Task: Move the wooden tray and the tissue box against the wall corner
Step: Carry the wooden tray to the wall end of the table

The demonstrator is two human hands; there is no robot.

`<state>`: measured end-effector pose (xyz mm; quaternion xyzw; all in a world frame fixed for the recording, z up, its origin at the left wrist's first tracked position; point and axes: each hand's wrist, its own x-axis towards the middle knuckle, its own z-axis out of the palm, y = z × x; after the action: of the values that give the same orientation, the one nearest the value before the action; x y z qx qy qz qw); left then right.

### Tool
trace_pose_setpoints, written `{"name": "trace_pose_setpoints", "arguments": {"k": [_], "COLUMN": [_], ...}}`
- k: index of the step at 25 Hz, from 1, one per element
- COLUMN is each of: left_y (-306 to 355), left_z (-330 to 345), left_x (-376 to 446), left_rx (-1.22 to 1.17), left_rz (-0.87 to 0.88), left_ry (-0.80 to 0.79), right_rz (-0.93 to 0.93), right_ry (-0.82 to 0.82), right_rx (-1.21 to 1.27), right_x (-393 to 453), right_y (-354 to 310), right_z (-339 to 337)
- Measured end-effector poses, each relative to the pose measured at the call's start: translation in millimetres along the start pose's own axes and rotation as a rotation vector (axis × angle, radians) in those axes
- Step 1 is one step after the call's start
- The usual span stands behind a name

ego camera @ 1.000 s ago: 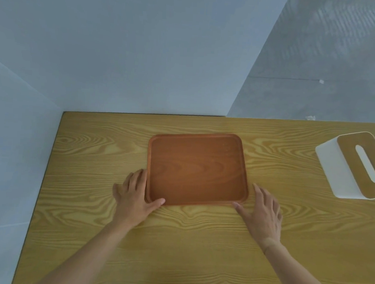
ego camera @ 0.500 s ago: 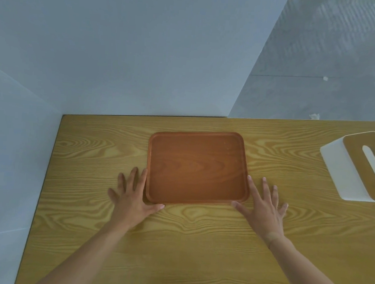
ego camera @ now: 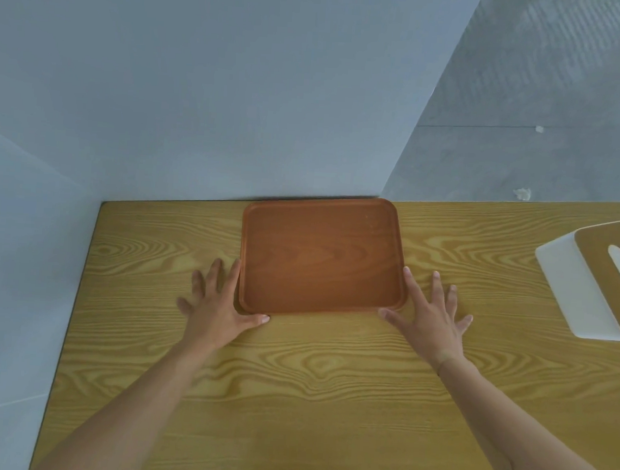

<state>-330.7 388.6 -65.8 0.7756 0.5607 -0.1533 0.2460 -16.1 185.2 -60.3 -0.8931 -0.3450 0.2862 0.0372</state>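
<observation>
Tray now reaching counter back edge; I'm keeping both grips, left and right, spread flat, bracketing its near corners to push.

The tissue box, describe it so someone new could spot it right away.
On the wooden table, look along the right edge of the view, well apart from the wooden tray and both hands. The tissue box is white-sided with a wood-toned top and an oval slot.
</observation>
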Motion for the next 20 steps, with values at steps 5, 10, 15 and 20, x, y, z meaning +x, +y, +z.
{"name": "trace_pose_setpoints", "arguments": {"k": [5,10,15,20], "left_y": [-1.7,-1.6,-4.9,-5.3], "left_z": [-6.2,-7.4,-12.5,-14.0], "left_x": [5.1,5.4,4.2,3.6], "left_rx": [-0.048,-0.029,-0.013,-0.016], "left_rz": [-0.004,-0.008,0.002,0.008], "left_ry": [0.002,0.008,0.011,0.003], "right_rz": [-0.001,0.005,0.009,0.027], "right_ry": [0.014,0.022,0.025,0.011], "right_rx": [0.004,-0.005,0.002,-0.002], "right_x": [5.0,2.9,0.7,-0.1], "right_y": [-5.6,-7.2,-12.2,-15.6], "right_z": [0.2,1.8,6.1,4.0]}}
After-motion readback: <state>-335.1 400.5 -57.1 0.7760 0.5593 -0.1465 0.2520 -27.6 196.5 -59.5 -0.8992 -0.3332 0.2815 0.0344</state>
